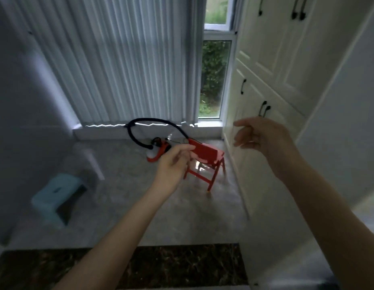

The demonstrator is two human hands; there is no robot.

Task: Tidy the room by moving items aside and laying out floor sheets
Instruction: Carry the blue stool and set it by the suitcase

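Observation:
A small red chair [204,162] stands on the grey floor near the window. Behind it lies a red and white appliance [158,152] with a black hose [152,124] looping up along the sill. My left hand [173,164] reaches forward in front of the chair, fingers loosely curled, holding nothing that I can see. My right hand [263,137] hovers higher, to the right of the chair, in front of the cabinet, fingers relaxed and empty. The picture is blurred by motion.
A light blue stool [56,197] stands on the floor at the left beside a grey wall. White cabinets [271,70] with black handles line the right side. Closed blinds [123,59] cover the window. A dark marble threshold [161,266] crosses the floor near me.

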